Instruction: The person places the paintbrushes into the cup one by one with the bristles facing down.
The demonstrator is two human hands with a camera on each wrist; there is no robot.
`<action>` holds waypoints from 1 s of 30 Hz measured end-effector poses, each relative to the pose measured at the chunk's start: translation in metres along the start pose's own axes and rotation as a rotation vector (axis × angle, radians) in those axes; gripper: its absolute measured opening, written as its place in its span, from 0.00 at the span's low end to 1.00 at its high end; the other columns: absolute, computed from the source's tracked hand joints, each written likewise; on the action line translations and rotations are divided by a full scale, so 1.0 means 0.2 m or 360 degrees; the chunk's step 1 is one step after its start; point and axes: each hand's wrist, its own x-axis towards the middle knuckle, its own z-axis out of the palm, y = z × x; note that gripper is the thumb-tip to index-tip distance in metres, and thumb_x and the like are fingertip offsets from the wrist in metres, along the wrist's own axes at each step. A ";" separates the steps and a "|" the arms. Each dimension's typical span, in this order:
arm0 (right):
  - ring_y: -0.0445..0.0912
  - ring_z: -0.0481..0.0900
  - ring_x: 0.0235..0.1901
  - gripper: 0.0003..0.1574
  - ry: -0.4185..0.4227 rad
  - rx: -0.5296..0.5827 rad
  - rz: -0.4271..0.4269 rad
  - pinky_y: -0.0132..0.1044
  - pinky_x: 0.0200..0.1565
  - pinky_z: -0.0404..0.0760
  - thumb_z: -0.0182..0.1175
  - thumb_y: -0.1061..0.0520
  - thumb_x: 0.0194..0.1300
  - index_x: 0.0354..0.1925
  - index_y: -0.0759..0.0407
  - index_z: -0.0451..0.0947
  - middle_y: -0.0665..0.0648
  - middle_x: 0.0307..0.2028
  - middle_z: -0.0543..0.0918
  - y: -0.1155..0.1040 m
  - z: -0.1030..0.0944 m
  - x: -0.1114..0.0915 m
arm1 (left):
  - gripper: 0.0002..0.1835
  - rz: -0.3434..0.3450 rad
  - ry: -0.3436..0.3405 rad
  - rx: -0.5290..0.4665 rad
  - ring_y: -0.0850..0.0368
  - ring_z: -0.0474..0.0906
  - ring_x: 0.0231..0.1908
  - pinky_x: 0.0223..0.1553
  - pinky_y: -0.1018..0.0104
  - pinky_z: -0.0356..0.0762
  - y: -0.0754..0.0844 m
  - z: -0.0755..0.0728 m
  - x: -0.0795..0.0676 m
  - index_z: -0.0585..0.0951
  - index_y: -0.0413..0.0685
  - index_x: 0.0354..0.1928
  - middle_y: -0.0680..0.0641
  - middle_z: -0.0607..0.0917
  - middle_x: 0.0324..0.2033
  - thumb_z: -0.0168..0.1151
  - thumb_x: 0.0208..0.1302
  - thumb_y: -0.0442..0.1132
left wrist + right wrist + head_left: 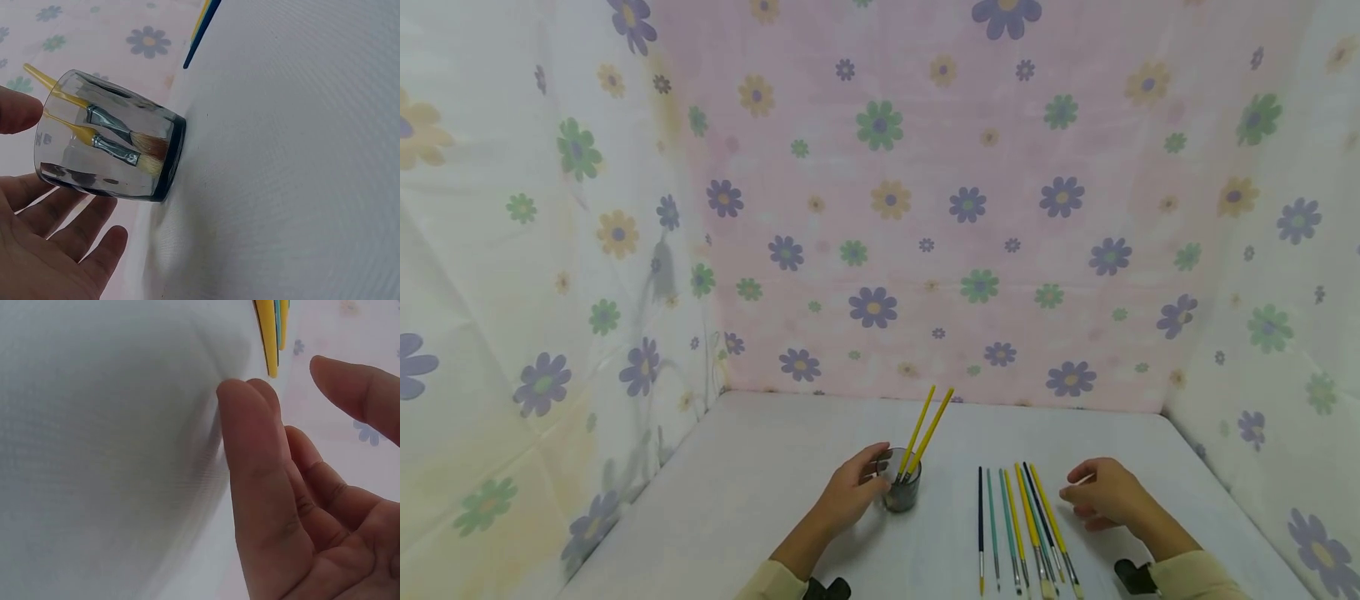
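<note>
A clear glass (902, 492) with a dark base stands on the table. Two yellow-handled paintbrushes (928, 433) lean in it, bristles down, as the left wrist view shows through its wall. My left hand (852, 489) holds the glass from its left side, thumb at the rim (39, 140) and fingers along the opposite side. Several more paintbrushes (1017, 525) with yellow, teal and dark handles lie in a row, bristles toward me. Just right of that row, my right hand (1108, 492) hovers with loosely bent fingers (259, 462) and nothing between thumb and fingers.
The white-covered table (760, 467) meets flower-printed cloth (925, 275) at the back and both sides. A dark strap piece (1135, 575) sits at the right wrist, and another (827, 588) at the left. In the right wrist view, brush handle ends (269, 337) rise past the fingertips.
</note>
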 end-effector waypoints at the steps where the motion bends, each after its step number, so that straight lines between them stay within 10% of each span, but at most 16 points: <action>1: 0.47 0.85 0.32 0.31 -0.0011 -0.0002 0.0001 0.43 0.33 0.88 0.75 0.52 0.60 0.53 0.69 0.77 0.61 0.42 0.86 0.00 0.00 0.00 | 0.31 0.0003 0.0000 -0.0002 0.40 0.73 0.69 0.71 0.38 0.68 0.00 0.00 0.00 0.69 0.48 0.75 0.39 0.74 0.71 0.58 0.70 0.36; 30: 0.47 0.85 0.32 0.24 -0.0097 -0.0060 0.0066 0.41 0.32 0.88 0.77 0.55 0.55 0.47 0.65 0.81 0.58 0.37 0.85 -0.05 0.12 0.01 | 0.28 0.0088 0.0017 -0.0031 0.42 0.74 0.69 0.71 0.41 0.69 0.00 0.00 -0.01 0.72 0.51 0.72 0.41 0.75 0.71 0.59 0.71 0.34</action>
